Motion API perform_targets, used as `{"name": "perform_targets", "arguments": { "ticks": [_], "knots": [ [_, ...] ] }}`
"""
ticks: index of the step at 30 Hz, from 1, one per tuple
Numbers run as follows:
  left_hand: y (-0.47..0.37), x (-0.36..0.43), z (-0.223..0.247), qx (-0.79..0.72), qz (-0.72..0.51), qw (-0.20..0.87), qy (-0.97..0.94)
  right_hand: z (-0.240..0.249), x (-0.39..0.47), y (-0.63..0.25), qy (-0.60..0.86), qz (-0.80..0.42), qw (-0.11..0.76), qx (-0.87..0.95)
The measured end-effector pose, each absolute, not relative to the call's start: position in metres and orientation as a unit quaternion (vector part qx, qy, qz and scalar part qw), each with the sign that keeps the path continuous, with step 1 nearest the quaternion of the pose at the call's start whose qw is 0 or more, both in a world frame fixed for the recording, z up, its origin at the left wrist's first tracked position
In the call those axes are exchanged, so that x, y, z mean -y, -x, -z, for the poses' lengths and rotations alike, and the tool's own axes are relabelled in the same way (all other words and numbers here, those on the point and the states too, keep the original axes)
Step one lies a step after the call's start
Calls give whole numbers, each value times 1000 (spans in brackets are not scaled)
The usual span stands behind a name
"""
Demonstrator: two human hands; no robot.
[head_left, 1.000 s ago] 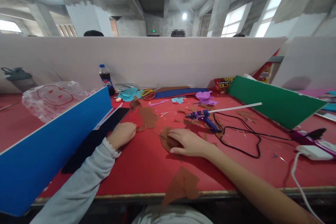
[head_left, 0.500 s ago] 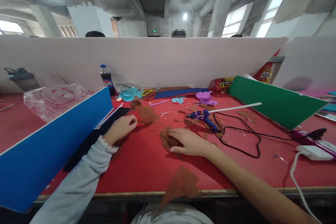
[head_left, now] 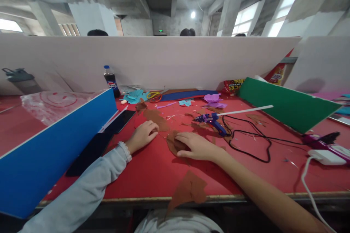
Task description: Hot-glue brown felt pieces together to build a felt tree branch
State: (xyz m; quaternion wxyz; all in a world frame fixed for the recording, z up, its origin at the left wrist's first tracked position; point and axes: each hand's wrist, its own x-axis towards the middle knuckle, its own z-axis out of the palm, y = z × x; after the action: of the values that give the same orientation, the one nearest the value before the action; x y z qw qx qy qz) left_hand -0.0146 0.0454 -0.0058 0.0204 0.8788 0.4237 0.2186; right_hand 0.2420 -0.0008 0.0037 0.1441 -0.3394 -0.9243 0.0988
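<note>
My right hand [head_left: 195,146] rests on the red table, its thumb and fingers closed around a rounded brown paper-like piece [head_left: 171,142]. Left of it is my left hand [head_left: 143,135], fingers curled and thumb close to them. Whatever those fingers may hold is hidden or too small to name. A pale thin strand shows in the gap between the hands. Just beyond my left fingertips lies a flat brown piece [head_left: 157,119]. A torn brown sheet [head_left: 190,187] hangs over the table's front edge. Behind my right hand a blue hot glue gun [head_left: 212,120] lies with a white glue stick in it.
A blue board [head_left: 65,142] stands at left, beside a dark phone [head_left: 124,121]. A green board [head_left: 287,105] stands at right. The glue gun's black cable [head_left: 269,153] loops toward a power strip [head_left: 314,140]. Scissors [head_left: 155,96], a cola bottle [head_left: 111,80] and paper scraps [head_left: 135,97] lie behind.
My left hand has moved right and slightly forward, from beside the phone to near the flat brown piece. My right hand keeps its place on the rounded brown piece.
</note>
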Motion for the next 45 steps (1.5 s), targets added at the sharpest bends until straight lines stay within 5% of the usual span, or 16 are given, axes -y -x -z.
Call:
{"name": "perform_targets", "arguments": {
  "ticks": [12,22,40,45],
  "knots": [
    [25,-52,13,-446,-175,-15,-878,0,-2,-242,335,-101,151,924],
    [12,-56,5,-415,-32,-169,-894,-4,0,-242,326,-87,179,924],
    [12,-29,-3,-402,-201,-80,-890,-5,1,-238,276,-82,191,938],
    [1,-15,9,-390,-134,-85,-907,-3,0,-240,288,-85,181,936]
  ]
}}
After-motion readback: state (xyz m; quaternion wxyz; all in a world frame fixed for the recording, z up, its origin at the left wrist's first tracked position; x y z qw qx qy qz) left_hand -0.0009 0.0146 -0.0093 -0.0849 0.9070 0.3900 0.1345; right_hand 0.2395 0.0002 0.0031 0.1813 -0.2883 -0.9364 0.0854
